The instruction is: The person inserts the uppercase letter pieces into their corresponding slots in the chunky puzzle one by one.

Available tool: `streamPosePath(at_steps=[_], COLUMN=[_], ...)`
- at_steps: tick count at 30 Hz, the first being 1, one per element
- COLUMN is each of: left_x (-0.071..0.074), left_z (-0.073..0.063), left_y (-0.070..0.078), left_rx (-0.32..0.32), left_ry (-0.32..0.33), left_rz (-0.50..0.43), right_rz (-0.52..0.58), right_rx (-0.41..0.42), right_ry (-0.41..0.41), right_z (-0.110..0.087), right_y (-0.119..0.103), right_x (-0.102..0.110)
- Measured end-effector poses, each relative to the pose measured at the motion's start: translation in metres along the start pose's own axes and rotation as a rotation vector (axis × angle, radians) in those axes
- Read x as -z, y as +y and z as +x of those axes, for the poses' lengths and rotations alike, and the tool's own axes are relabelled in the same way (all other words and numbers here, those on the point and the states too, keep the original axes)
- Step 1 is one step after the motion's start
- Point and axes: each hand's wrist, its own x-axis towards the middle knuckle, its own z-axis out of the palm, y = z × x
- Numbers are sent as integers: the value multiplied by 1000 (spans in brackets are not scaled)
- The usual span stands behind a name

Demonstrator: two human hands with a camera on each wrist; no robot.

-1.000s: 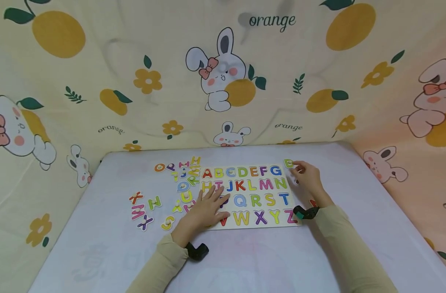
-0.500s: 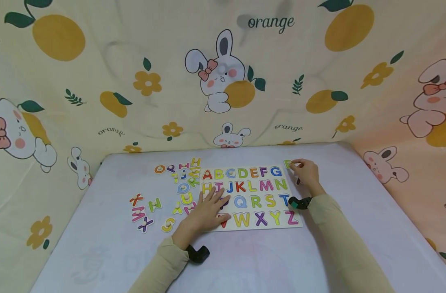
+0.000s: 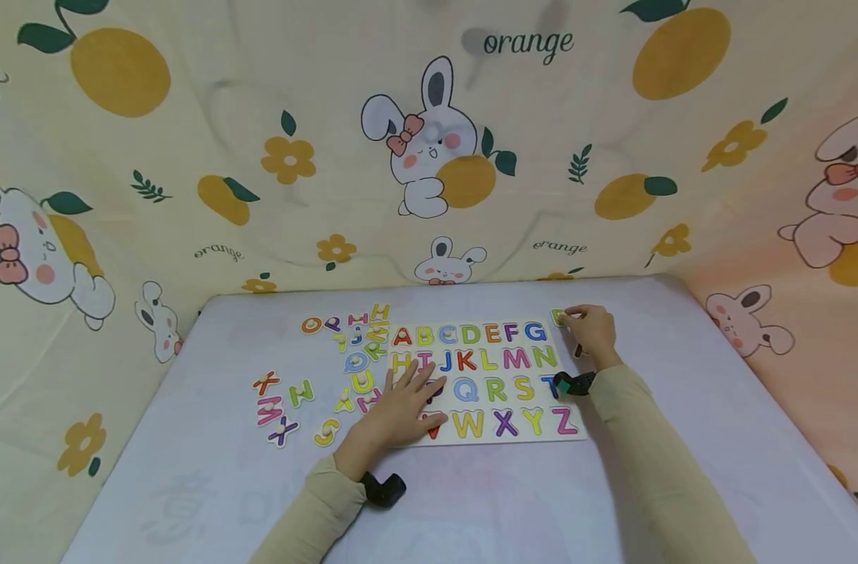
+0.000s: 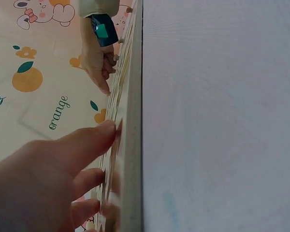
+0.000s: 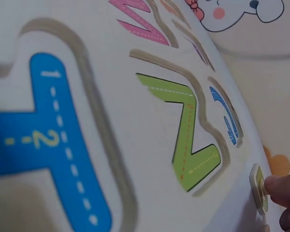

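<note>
A white alphabet puzzle board [image 3: 492, 441] lies on the table, with colourful letters from A to Z in rows. My left hand [image 3: 398, 407] rests on its left side with fingers spread, covering some letters of the lower rows. In the left wrist view the left thumb [image 4: 94, 140] lies along the board's edge. Beyond the board's far right corner, my right hand [image 3: 592, 333] pinches a green letter piece [image 3: 558, 316] between its fingertips. The right wrist view shows that piece [image 5: 258, 189] edge-on, past the blue T [image 5: 63, 140] and green N [image 5: 186, 135] on the board.
Loose letter pieces with knobs crowd the board's left side, among them an orange O [image 3: 312, 324] and a yellow S [image 3: 326, 432]. Farther left are a green N [image 3: 301, 393] and a purple X [image 3: 283, 431]. A dark piece [image 3: 578, 350] lies under the right hand. A printed curtain [image 3: 295, 219] hangs behind the table.
My right wrist has shifted slightly left and away from me, while its fingertips stay at the green letter piece. A red piece by the right sleeve is now hidden. The left hand keeps its place.
</note>
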Motion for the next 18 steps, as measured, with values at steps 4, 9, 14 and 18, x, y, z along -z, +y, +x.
streamPosePath(at_steps=[4, 9, 14, 18], left_x=[0, 1, 1, 1], left_z=[0, 0, 0, 0], left_y=[0, 1, 0, -1], left_rx=[-7, -9, -10, -12], left_ry=[4, 9, 13, 16], left_rz=[-3, -8, -8, -4], right_rz=[-3, 9, 30, 44], right_rx=[-32, -54, -50, -41], right_ry=[1, 2, 10, 16], right_z=[1, 2, 0, -3], right_y=[1, 0, 0, -1], right_x=[-1, -1, 0, -1])
